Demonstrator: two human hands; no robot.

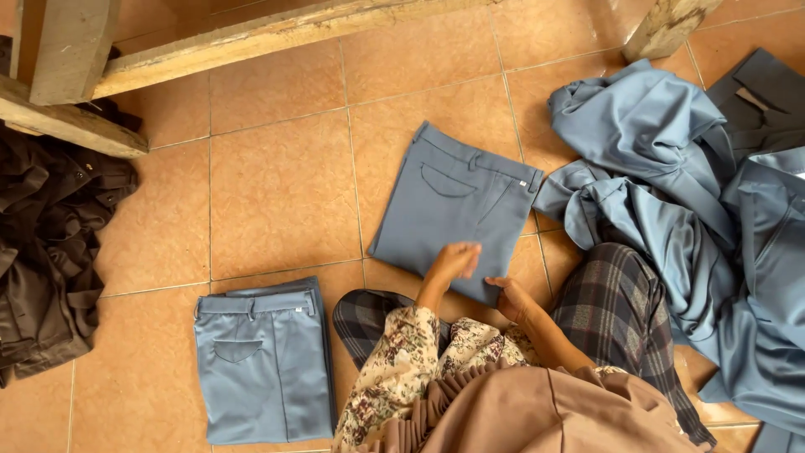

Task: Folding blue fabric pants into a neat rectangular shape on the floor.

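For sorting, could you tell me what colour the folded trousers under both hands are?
Blue-grey folded trousers, seen in the head view.

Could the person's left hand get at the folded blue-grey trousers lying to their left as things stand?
Probably yes. The left hand rests flat on the trousers being folded, holding nothing, and only bare tile floor lies between it and the folded stack beside the knee.

Folded trousers (457,214) flat on the floor tiles (281,193), both hands on their near edge, stack of folded trousers (262,365) to their near left, heap of loose garments (679,210) right of them, dark clothes pile (46,243) far left, wooden beams (251,38) beyond
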